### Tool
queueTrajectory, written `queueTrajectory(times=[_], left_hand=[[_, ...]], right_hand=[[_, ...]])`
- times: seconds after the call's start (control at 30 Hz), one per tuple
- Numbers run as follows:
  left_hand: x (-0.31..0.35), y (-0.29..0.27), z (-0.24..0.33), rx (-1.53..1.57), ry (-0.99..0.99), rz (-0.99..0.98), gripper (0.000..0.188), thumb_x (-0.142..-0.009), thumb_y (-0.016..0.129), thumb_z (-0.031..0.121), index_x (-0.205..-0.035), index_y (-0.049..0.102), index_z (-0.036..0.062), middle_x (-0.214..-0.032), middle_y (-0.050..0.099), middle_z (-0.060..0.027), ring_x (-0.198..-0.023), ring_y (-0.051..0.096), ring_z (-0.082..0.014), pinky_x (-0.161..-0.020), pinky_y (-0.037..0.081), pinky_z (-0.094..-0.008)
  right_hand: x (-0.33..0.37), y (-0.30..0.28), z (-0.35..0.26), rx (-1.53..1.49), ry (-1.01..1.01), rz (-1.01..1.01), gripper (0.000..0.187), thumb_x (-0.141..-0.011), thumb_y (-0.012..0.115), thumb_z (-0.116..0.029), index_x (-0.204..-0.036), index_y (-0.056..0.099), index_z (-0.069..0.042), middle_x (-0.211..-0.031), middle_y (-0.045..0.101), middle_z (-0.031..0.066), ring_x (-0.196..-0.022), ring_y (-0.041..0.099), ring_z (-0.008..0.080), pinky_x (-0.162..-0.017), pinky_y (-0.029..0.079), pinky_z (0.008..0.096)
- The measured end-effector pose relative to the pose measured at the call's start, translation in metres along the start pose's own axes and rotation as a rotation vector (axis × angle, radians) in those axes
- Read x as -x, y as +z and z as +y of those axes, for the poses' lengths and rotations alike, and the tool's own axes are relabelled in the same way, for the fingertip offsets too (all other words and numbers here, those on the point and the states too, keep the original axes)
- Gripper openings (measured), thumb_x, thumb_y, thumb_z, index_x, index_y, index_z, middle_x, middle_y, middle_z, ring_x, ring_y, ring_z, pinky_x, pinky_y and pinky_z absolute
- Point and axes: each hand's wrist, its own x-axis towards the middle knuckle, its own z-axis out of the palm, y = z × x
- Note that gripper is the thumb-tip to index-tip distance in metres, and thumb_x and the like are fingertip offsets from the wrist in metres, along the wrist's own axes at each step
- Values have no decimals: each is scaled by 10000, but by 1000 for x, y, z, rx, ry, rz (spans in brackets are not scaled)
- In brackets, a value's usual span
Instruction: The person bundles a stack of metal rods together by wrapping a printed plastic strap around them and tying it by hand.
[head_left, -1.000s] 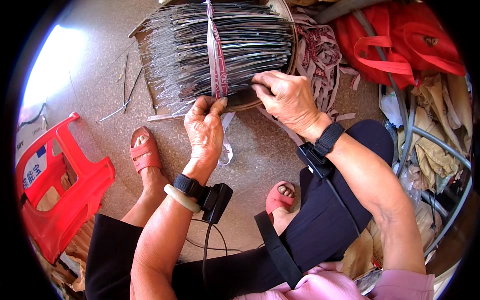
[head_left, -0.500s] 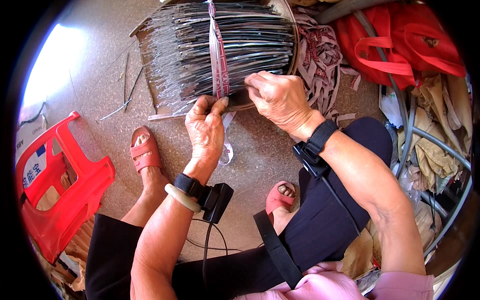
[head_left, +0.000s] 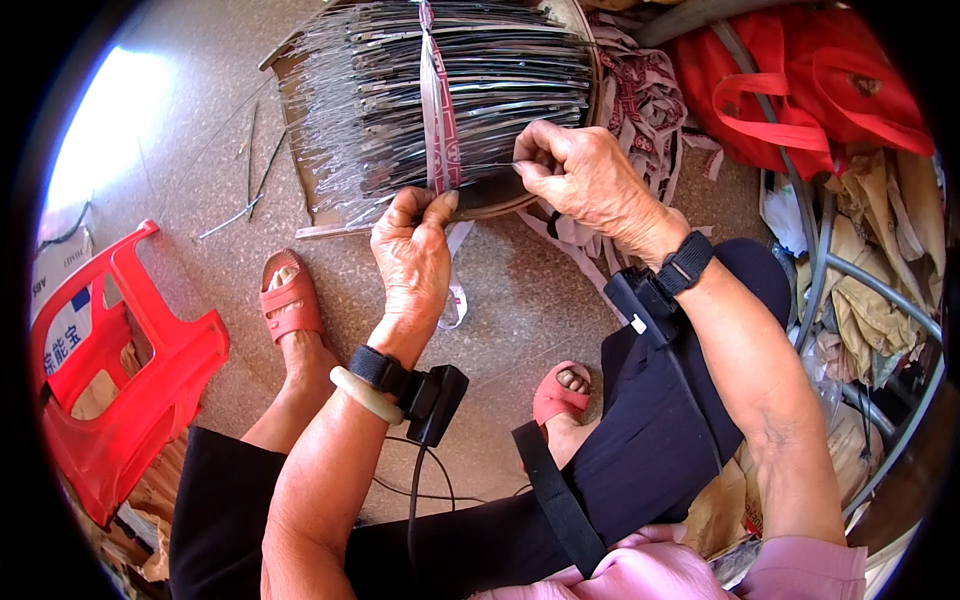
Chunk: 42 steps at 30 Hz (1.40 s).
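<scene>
A large bundle of thin dark strips with pale, wispy left ends (head_left: 480,90) lies on a shallow tray (head_left: 300,165). Across it runs a white and red patterned ribbon (head_left: 437,130). My left hand (head_left: 413,245) pinches the ribbon's lower part between thumb and fingers at the near edge of the bundle; a loose tail hangs below. To its right, my right hand (head_left: 590,185) is closed in a pinch on a thin strand (head_left: 492,164), which reaches left toward the ribbon. Whether that strand is thread or wire I cannot tell.
More patterned ribbon (head_left: 650,110) lies heaped right of the tray. A red bag (head_left: 800,90) sits at the far right, above crumpled brown paper (head_left: 865,260) and grey metal tubing (head_left: 880,285). On the left stands a red plastic stool (head_left: 140,350). Loose dark strips (head_left: 262,165) lie on the floor.
My right hand has drawn away to the right, and the thin strand now shows stretched between it and the ribbon. My left hand has hardly moved.
</scene>
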Motion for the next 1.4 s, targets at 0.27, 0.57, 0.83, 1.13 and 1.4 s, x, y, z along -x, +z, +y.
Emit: queueTrajectory(times=[0.27,0.57,0.83,1.13,1.4], left_hand=[[-2,1,-4,1,30,-14,105,-841,656,5,-750,606,16,-706,575,38,-682,454,-50,-662,419,-222],[-2,2,-3,11,40,-4,116,-835,660,10,-736,600,17,-680,563,43,-665,431,-51,-634,399,-229],[-1,1,-7,-27,50,22,96,-814,687,19,-747,619,10,-686,573,6,-637,484,-73,-574,438,-269],[-5,-2,-25,-79,-13,62,154,-800,714,140,-801,639,5,-712,596,-114,-687,548,-217,-654,457,-347],[-4,-3,-26,-131,25,63,153,-790,709,143,-789,632,11,-731,611,-145,-735,550,-285,-690,445,-380]], right_hand=[[-3,-8,-4,-565,335,-63,150,-867,645,-160,-894,623,-14,-733,636,24,-551,573,52,-503,452,179],[-5,-3,-11,-447,293,-75,149,-815,631,-126,-834,647,21,-691,660,71,-587,634,128,-548,507,258],[0,13,-18,269,-103,46,80,-825,584,-79,-846,578,-2,-752,635,201,-722,643,369,-639,517,448],[2,27,-27,371,-153,87,100,-844,600,-92,-909,567,-24,-757,642,158,-668,642,341,-587,518,415],[-5,42,-38,344,-116,101,75,-847,616,-79,-866,570,-23,-785,652,134,-697,646,322,-598,520,394]])
